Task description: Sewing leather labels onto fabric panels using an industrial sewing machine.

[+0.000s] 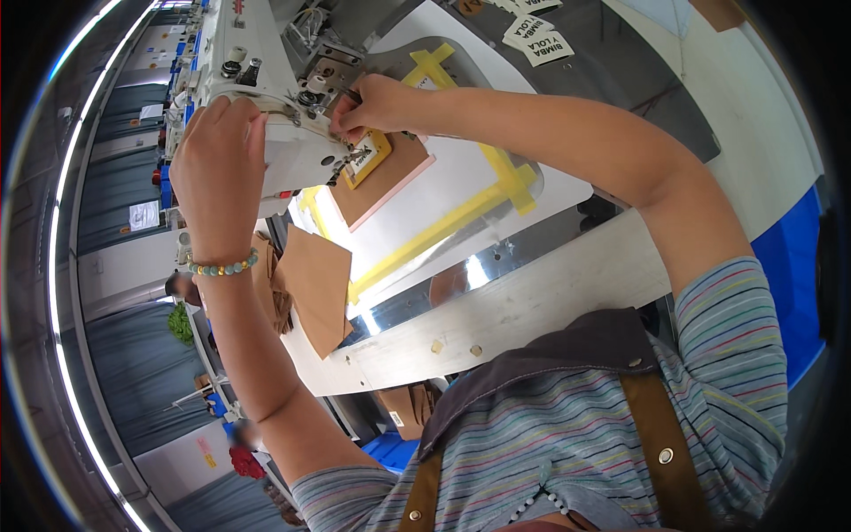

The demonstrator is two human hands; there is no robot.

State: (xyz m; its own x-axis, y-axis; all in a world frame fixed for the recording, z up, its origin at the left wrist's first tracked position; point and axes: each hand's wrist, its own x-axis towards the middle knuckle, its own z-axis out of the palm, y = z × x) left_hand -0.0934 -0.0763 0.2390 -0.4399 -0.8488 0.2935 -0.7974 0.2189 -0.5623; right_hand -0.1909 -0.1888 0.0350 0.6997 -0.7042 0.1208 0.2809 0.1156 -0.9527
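Note:
A white sewing machine (284,146) stands at the left, its head in front of my hands. My left hand (217,168), raised to the machine's front, is closed with fingertips together; what they pinch is too small to make out. Close to the needle area, my right hand (377,106) is also closed, its thumb and fingertips pressed together on something hidden. Just below it a yellow frame (381,149) surrounds a white printed label (362,160). Both lie on a brown panel (377,197) with a pink edge, partly under the machine head.
Yellow tape (425,253) borders a white sheet (452,213) under the panel. Brown cut pieces (315,279) lie at the table's left edge. Several loose white labels (539,43) rest on the grey surface at the back. A blue bin (789,284) stands at the right.

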